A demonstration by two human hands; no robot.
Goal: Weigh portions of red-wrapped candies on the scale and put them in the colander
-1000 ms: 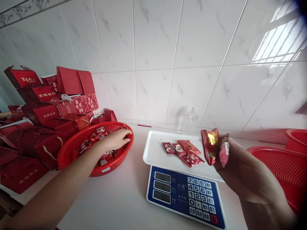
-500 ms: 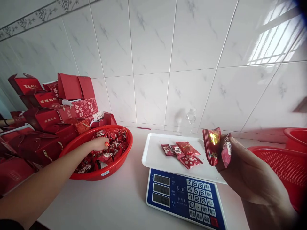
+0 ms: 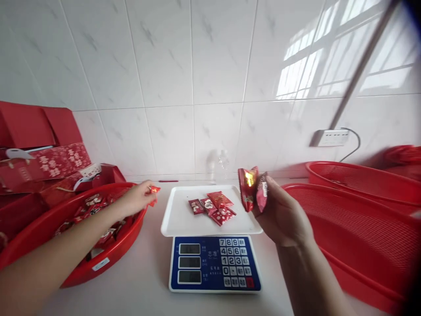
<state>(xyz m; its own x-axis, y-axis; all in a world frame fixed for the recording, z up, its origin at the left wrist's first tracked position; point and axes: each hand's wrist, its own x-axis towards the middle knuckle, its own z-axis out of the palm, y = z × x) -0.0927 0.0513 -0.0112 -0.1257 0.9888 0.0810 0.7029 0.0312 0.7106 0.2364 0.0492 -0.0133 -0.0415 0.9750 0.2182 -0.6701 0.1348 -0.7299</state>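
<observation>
Sweets (image 3: 248, 188), two of them, are pinched in my right hand (image 3: 286, 215) near the white tray (image 3: 184, 224). My left hand (image 3: 140, 197) pinches an orange-red sweet (image 3: 155, 190) by the rim of the red basket (image 3: 121, 246). Between my hands, four packets (image 3: 219, 199) already lie on the tray; more packets (image 3: 92, 201) are left in the basket under my left arm (image 3: 72, 245). Low between my hands, the blue scale (image 3: 213, 263) says 志准, with keys (image 3: 233, 260) 0 to 9. From far off I can't read its screens (image 3: 190, 262).

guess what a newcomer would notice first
Probably the blue and white digital scale in the middle, with four red packets on its white tray. Next, the right hand, to its right, holding two glossy reddish packets, and the left hand pinching a small orange-red packet near the red plastic basket at left.
</observation>
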